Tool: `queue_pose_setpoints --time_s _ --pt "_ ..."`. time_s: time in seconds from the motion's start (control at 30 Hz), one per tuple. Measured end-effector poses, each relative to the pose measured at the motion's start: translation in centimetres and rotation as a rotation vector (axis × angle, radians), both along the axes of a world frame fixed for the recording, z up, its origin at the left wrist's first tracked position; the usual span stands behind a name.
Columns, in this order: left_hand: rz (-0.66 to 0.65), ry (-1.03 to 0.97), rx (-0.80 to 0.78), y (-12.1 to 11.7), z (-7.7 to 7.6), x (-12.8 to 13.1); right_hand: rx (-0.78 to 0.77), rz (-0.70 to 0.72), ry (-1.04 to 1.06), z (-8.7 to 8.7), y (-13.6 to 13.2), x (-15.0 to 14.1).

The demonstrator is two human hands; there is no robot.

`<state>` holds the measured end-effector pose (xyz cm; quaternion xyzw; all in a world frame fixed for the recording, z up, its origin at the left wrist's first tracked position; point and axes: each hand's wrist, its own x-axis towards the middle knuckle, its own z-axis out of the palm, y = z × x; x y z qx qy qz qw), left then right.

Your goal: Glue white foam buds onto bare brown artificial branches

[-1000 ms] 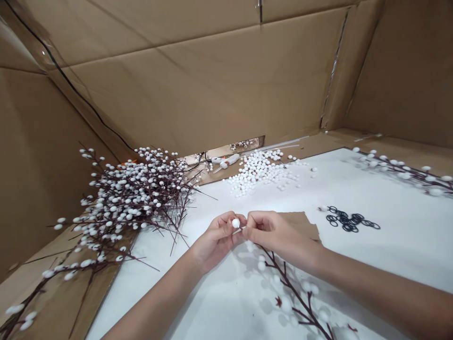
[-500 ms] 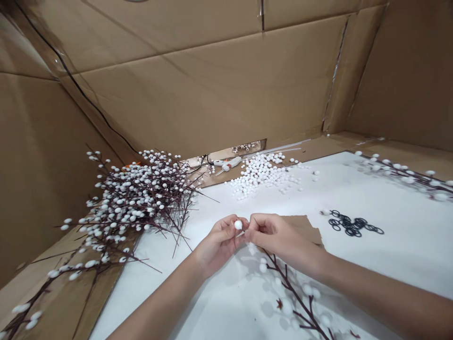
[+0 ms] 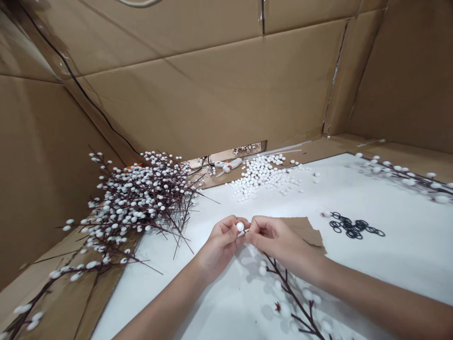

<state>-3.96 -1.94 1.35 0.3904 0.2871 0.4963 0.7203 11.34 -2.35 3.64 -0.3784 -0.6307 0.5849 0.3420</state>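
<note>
Can see a brown berry branch [image 3: 290, 293] up close, at 5 o'clock from one white berry [image 3: 239, 226]. Pinching that berry in the left hand [image 3: 220, 240], with grip closed snug. Just beside it, with the right hand [image 3: 269, 234] curled in, cannot tell a tight grip from a loose one, nor anything held. Can spot black rings [image 3: 349, 231] at 3, heaped berry branches [image 3: 141, 193] at 10, loose berries [image 3: 260, 173] near 1, a glue gun [image 3: 233, 164] at 12.

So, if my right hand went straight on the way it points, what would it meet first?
Probably your left hand, which holds the white berry; exact depth there is hard to judge.
</note>
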Motion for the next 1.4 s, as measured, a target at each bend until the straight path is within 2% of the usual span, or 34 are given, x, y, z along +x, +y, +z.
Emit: queue_pose_setpoints --time_s 0.3,1.23,1.4 --pt "0.002 0.005 0.027 -0.08 0.29 0.10 -0.062 -0.002 0.022 -0.33 0.33 0.28" --pt "0.039 -0.024 0.024 -0.46 0.25 0.56 0.025 -0.002 0.039 -0.76 0.22 0.29" --pt "0.028 -0.040 0.004 -0.33 0.02 0.51 0.052 0.027 -0.039 -0.41 0.35 0.50"
